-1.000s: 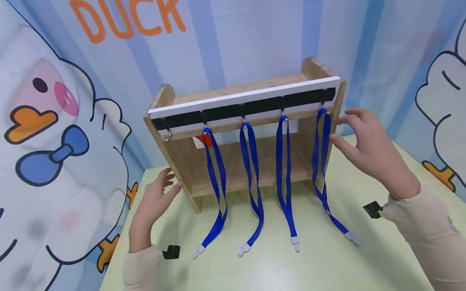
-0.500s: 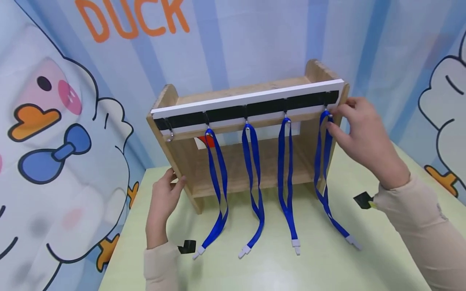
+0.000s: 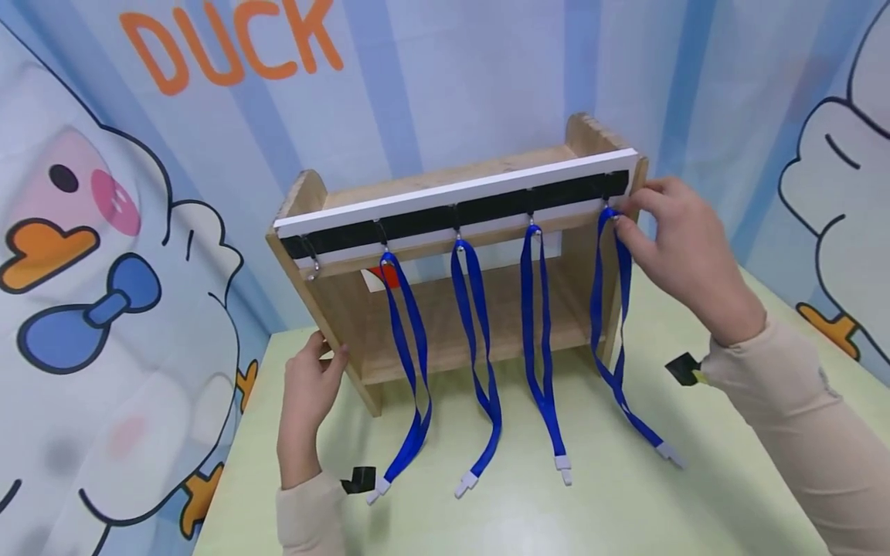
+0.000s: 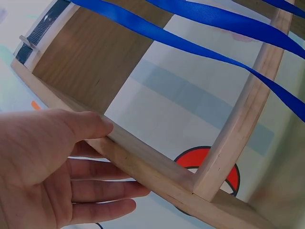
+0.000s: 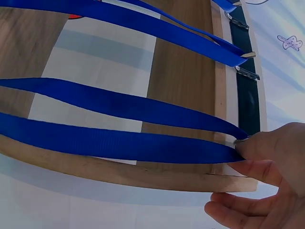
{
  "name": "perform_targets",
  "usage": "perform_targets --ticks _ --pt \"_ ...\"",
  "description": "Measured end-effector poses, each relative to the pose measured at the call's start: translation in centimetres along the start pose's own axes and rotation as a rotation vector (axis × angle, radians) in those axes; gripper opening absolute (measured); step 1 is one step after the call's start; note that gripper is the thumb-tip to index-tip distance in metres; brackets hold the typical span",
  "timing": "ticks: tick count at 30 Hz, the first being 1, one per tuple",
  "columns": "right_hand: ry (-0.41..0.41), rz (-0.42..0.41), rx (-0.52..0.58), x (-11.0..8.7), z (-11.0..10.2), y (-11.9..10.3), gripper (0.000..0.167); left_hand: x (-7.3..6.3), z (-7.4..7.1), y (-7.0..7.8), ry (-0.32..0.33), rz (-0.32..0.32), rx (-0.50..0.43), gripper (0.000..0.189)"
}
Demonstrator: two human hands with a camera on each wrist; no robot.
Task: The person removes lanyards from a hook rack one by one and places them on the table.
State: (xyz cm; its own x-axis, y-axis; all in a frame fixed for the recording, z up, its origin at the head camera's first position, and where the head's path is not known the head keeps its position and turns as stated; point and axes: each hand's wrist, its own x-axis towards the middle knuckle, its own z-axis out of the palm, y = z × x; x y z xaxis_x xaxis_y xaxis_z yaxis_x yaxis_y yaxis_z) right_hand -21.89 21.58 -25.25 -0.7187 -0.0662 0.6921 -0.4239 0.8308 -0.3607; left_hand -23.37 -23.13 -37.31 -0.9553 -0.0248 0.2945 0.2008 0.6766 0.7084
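A wooden shelf (image 3: 431, 316) stands on the table, with hooks along the black strip (image 3: 487, 207) of its white front rail. Several blue lanyards with white clips hang from the hooks; the leftmost hook (image 3: 313, 266) is bare. My right hand (image 3: 684, 247) pinches the top of the rightmost lanyard (image 5: 119, 143) between thumb and forefinger at its hook, its other fingers beside the shelf's right side panel. My left hand (image 3: 310, 394) holds the edge of the left side panel (image 4: 128, 162), thumb in front and fingers behind it.
A pale green table (image 3: 528, 517) lies under the shelf. Behind and at both sides hangs a blue-striped curtain (image 3: 473, 77) printed with cartoon ducks. A black tab (image 3: 359, 479) sticks out by the left sleeve, another black tab (image 3: 684, 369) by the right.
My right hand has moved in from beside the shelf to the top of the rightmost lanyard and pinches it. My left hand has come in to grip the left side panel.
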Motion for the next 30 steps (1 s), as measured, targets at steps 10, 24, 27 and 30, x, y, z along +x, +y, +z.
perform_targets --ticks 10,24,27,30 --pt "0.097 0.053 0.021 -0.9 -2.1 -0.5 0.019 0.0 0.5 0.5 -0.022 0.007 0.013 0.044" --pt "0.141 -0.043 -0.026 -1.5 -5.1 -1.8 0.019 -0.4 0.4 0.0 0.012 0.025 -0.003 0.040" --pt "0.141 -0.035 -0.023 -1.8 -5.6 -1.7 0.018 -0.4 0.4 -0.1 0.013 0.021 0.001 0.041" --pt "0.130 -0.017 -0.041 -2.4 -5.9 -1.5 0.017 -0.5 0.4 -0.2 0.008 0.019 0.002 0.041"
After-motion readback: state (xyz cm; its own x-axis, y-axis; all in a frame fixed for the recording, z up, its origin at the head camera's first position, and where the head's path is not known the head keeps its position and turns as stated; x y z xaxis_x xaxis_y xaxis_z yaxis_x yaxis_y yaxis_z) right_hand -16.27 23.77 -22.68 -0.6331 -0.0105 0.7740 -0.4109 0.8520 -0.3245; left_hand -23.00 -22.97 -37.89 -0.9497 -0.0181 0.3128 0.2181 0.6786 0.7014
